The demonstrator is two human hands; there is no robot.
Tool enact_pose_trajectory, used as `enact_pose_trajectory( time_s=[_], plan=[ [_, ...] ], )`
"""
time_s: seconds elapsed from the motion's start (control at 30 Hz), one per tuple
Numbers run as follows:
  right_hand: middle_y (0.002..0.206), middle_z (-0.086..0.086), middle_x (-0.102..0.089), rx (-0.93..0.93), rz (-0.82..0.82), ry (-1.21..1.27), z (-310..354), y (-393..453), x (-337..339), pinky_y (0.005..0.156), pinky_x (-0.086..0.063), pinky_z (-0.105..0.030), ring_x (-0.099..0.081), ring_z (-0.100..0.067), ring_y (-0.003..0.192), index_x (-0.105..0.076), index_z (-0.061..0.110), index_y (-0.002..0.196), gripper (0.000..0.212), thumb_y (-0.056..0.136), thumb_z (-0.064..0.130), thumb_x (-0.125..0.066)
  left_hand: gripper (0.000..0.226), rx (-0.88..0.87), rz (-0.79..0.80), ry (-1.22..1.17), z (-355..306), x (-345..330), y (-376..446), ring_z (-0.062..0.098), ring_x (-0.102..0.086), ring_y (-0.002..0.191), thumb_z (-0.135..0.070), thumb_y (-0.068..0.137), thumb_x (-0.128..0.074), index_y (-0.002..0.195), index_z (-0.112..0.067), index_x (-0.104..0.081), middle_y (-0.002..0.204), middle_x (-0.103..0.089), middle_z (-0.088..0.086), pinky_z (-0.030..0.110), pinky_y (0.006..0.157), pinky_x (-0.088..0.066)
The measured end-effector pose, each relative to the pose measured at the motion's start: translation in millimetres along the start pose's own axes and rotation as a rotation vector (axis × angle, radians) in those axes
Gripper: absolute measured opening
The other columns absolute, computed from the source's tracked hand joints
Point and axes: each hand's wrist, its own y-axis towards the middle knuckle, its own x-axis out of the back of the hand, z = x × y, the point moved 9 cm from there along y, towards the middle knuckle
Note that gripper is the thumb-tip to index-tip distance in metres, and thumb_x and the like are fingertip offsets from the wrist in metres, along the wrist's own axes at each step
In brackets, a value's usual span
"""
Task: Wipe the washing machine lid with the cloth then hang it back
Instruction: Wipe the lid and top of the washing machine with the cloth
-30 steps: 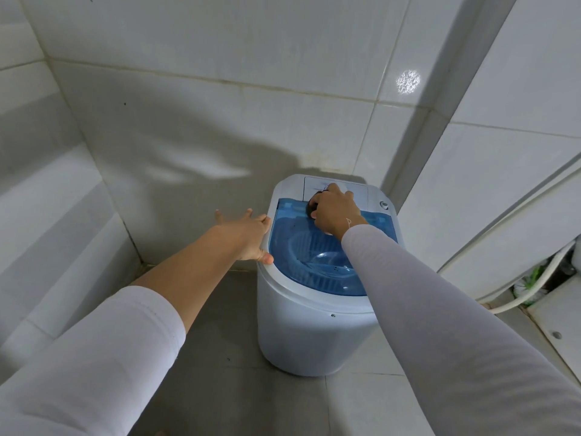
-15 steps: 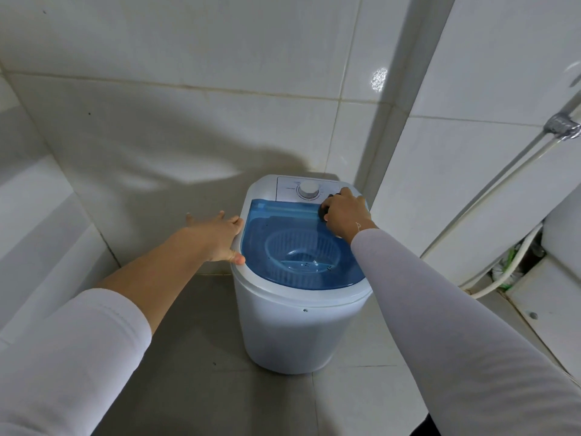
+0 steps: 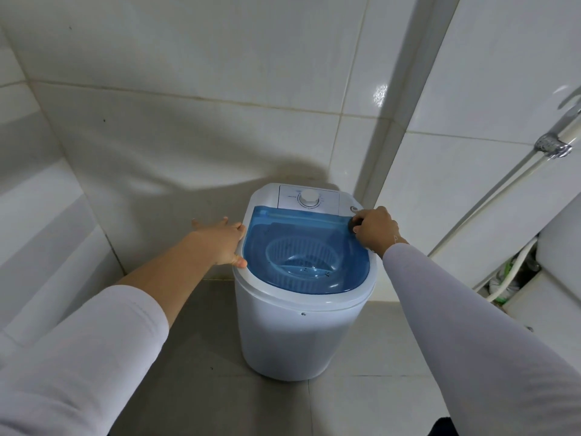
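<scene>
Tiled corner: grey floor tiles, glossy white wall tiles at far side and both flanks, vertical corner strip far right, chrome hose fitting w/ white hose on right wall, more white hose + green bits low right. Small white washing machine stands upright on floor near the far corner, round tub. Its lid is translucent blue, lying shut and flat on top, D-shaped: straight hinge edge on far side, curved edge toward near side, long axis roughly far-to-near. Basket inside visible thru it. White dial on control panel behind lid. Left hand flat against machine's left rim, fingers spread loosely, thumb hooked over rim at lid edge, wrist straight, forearm bare, white sleeve pushed up. Right hand at lid's far-right corner, fingers curled down, pinching a small dark cloth against lid edge; cloth mostly hidden under fingers, only a dark bit shows. Right arm extended, pale grey sleeve to wrist.
</scene>
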Motion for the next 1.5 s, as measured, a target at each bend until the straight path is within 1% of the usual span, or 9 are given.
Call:
enact_pose_trajectory(
  time_s=[0.1, 0.2, 0.3, 0.4, 0.57, 0.73, 0.97, 1.17, 1.5],
  plan=[
    [0.126, -0.017, -0.050, 0.016, -0.030, 0.100, 12, -3, 18, 0.096, -0.046, -0.042, -0.054, -0.039, 0.110, -0.061, 0.014, 0.119, 0.029, 0.092, 0.017, -0.050, 0.090, -0.012, -0.023, -0.027, 1, -2, 8, 0.025, -0.002, 0.151, -0.051, 0.085, -0.058, 0.154, -0.018, -0.009, 0.163, -0.010, 0.001, 0.062, 0.117, -0.012],
    [0.124, -0.017, -0.051, 0.156, -0.033, 0.166, 60, -3, 33, 0.087, -0.046, -0.035, -0.056, -0.036, 0.108, -0.062, 0.014, 0.116, 0.028, 0.090, 0.015, -0.053, 0.091, -0.023, -0.031, -0.068, 1, -4, 11, 0.025, -0.001, 0.151, -0.049, 0.085, -0.060, 0.154, -0.017, -0.010, 0.163, -0.011, 0.001, 0.060, 0.118, -0.012],
    [0.125, -0.016, -0.047, 0.307, 0.012, 0.141, 118, -11, 31, 0.090, -0.045, -0.034, -0.054, -0.035, 0.110, -0.060, 0.016, 0.120, 0.030, 0.090, 0.017, -0.054, 0.087, -0.007, -0.047, -0.063, 1, -2, 4, 0.024, -0.003, 0.151, -0.049, 0.086, -0.058, 0.153, -0.019, -0.012, 0.162, -0.013, 0.000, 0.064, 0.116, -0.010],
    [0.129, -0.013, -0.046, 0.425, 0.076, 0.059, 165, -25, 10, 0.093, -0.043, -0.032, -0.054, -0.032, 0.113, -0.059, 0.017, 0.123, 0.032, 0.091, 0.017, -0.055, 0.082, 0.011, -0.066, -0.102, 4, -3, -2, 0.023, -0.006, 0.151, -0.050, 0.088, -0.055, 0.153, -0.019, -0.017, 0.161, -0.018, 0.002, 0.063, 0.115, -0.015],
    [0.135, -0.013, -0.043, 0.480, 0.159, -0.079, 198, -36, -37, 0.104, -0.040, -0.041, -0.048, -0.037, 0.120, -0.055, 0.023, 0.128, 0.036, 0.093, 0.024, -0.051, 0.080, 0.018, -0.094, -0.193, 10, -16, 4, 0.025, -0.009, 0.150, -0.053, 0.088, -0.053, 0.152, -0.017, -0.021, 0.160, -0.021, 0.004, 0.059, 0.115, -0.021],
    [0.140, -0.006, -0.042, 0.456, 0.154, -0.114, 198, -39, -55, 0.105, -0.039, -0.049, -0.036, -0.033, 0.129, -0.054, 0.027, 0.131, 0.040, 0.094, 0.040, -0.045, 0.079, 0.033, -0.048, -0.186, 9, -17, 1, 0.022, -0.002, 0.151, -0.053, 0.090, -0.050, 0.153, -0.020, -0.014, 0.161, -0.017, 0.000, 0.063, 0.115, -0.014],
    [0.136, -0.010, -0.045, 0.491, 0.118, -0.138, 187, -42, -56, 0.107, -0.037, -0.040, -0.043, -0.035, 0.123, -0.052, 0.023, 0.133, 0.038, 0.097, 0.030, -0.044, 0.073, 0.005, -0.059, -0.213, 0, -8, -12, 0.020, 0.002, 0.151, -0.042, 0.093, -0.051, 0.152, -0.016, -0.017, 0.162, -0.013, -0.005, 0.066, 0.114, -0.011],
    [0.129, -0.009, -0.049, 0.432, 0.108, -0.160, 172, -30, -63, 0.099, -0.043, -0.041, -0.044, -0.032, 0.120, -0.055, 0.019, 0.129, 0.038, 0.092, 0.028, -0.052, 0.082, -0.038, 0.000, -0.171, -17, -10, -17, 0.022, 0.003, 0.151, -0.045, 0.089, -0.058, 0.153, -0.016, -0.015, 0.162, -0.011, -0.005, 0.068, 0.113, -0.010],
    [0.127, -0.010, -0.052, 0.354, 0.047, -0.191, 135, -21, -57, 0.099, -0.042, -0.043, -0.044, -0.034, 0.122, -0.059, 0.016, 0.125, 0.035, 0.091, 0.022, -0.053, 0.080, -0.021, 0.005, -0.130, -20, -8, -23, 0.022, 0.004, 0.151, -0.042, 0.092, -0.054, 0.153, -0.014, -0.011, 0.162, -0.008, -0.004, 0.068, 0.113, -0.010]
  ],
)
